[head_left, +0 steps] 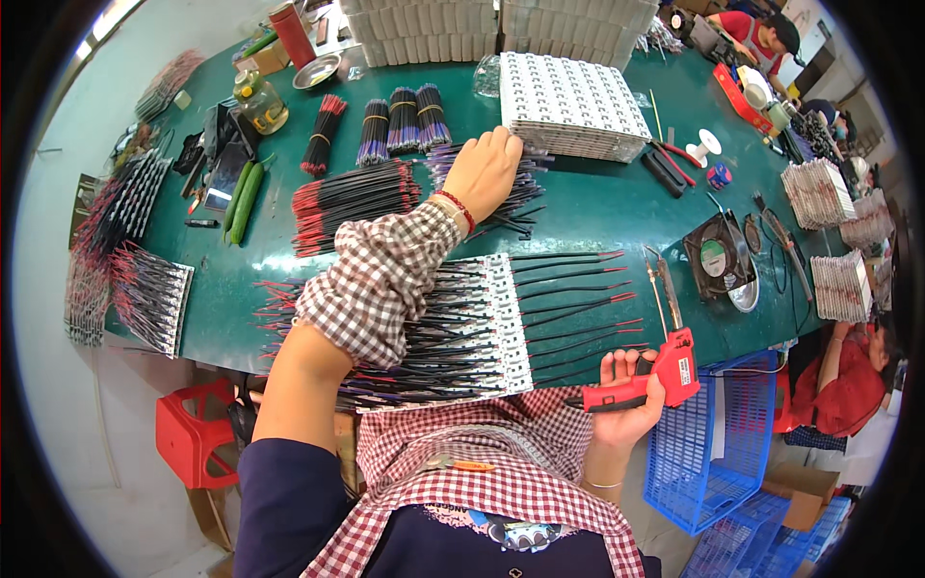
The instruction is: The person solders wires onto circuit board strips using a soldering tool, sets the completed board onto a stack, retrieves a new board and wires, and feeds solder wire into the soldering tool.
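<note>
My right hand (626, 414) is wrapped round the handle of a red soldering gun (680, 370), its metal tip pointing away from me. My left hand (485, 173) reaches across onto a loose pile of black wires with purple ends (528, 189). Its fingers are curled closed, and whatever is at the fingertips is hidden. Below that arm lies a panel of small white circuit boards (505, 328) in rows, with many black wires attached. Along its right-hand row, red-tipped wires (578, 310) stick out sideways. A heap of red-ended black wires (352, 204) lies left of my left hand.
Bundled wires (403, 120) and a stack of white board panels (573, 101) stand farther back on the green table (597, 226). To the right are a small fan (715, 254) and a white spool (706, 144). Blue crates (689, 462) stand below. Co-workers (756, 43) sit at the right.
</note>
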{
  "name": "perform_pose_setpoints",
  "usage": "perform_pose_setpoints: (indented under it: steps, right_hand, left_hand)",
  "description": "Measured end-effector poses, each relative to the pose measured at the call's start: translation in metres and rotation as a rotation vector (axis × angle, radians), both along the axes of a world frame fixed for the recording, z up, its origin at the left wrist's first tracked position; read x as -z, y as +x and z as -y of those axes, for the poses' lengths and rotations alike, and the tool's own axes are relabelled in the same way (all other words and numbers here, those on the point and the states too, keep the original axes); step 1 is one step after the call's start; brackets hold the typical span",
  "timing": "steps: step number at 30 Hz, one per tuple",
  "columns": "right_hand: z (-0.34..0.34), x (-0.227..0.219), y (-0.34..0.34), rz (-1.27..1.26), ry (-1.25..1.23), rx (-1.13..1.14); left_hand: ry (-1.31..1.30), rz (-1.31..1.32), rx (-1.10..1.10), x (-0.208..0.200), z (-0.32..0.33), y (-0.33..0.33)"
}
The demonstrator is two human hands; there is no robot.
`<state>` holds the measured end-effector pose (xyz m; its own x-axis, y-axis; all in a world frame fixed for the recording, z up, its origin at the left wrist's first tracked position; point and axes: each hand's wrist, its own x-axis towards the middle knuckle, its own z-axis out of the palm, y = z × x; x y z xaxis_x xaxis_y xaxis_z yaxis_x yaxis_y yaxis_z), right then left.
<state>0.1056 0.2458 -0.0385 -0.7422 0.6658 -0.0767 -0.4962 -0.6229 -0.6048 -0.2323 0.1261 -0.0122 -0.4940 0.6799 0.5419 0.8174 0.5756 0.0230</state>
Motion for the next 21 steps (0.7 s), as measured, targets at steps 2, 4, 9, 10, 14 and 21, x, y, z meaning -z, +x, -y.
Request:
perform_pose_setpoints:
  steps: [2, 4, 9, 10, 14, 21]
  right_hand:
    - [-0.003, 0.0, 0.002, -0.007, 0.009, -0.004]
    - [-0.005, 0.0, 0.003, -0.034, 0.031, -0.026]
    - [-0.007, -0.002, 0.002, -0.035, 0.018, -0.027]
    - [-0.007, -0.002, 0.001, -0.027, 0.019, -0.023]
    - [-0.006, -0.003, 0.001, -0.036, 0.035, -0.034]
    - [-0.003, -0.001, 0.005, -0.004, 0.031, -0.005]
  left_hand:
    - [0.222, 0.154, 0.039, -0.016, 0.002, 0.014]
    - [0.492, 0.355, 0.092, -0.021, 0.003, 0.034]
    - [0.805, 1.14, 0.27, 0.005, 0.009, 0.055]
    - [0.824, 1.141, 0.284, 0.012, 0.009, 0.052]
    - [0.959, 1.225, 0.302, 0.024, 0.006, 0.028]
    - [1.062, 1.062, 0.45, 0.015, 0.011, 0.034]
